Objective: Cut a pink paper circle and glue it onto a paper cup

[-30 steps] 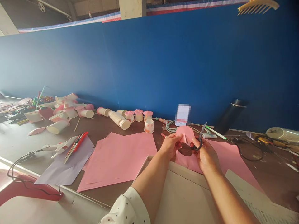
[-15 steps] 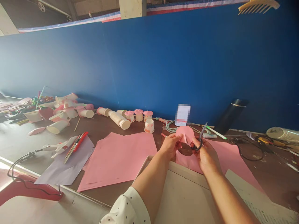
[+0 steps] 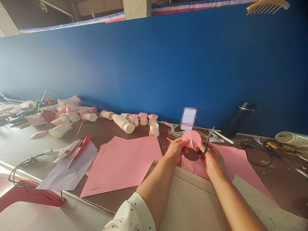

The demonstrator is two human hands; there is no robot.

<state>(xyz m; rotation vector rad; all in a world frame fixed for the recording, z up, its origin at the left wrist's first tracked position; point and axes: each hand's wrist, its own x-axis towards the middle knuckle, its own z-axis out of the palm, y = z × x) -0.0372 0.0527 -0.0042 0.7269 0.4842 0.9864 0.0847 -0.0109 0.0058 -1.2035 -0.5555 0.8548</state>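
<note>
My left hand (image 3: 175, 150) pinches the lower edge of a pink paper circle (image 3: 191, 138) held up over the table. My right hand (image 3: 211, 159) is closed round the handles of black scissors (image 3: 207, 143), whose blades point up beside the circle's right edge. Under both hands lies a pink paper sheet (image 3: 231, 166) with a round hole cut in it.
More pink sheets (image 3: 125, 163) lie to the left, with a glue gun (image 3: 61, 150) and red cutter (image 3: 80, 146) on grey paper. Paper cups (image 3: 122, 123), some pink-capped, crowd the back left. A black flask (image 3: 237, 120), cables and a cardboard box rim (image 3: 192, 179) are near.
</note>
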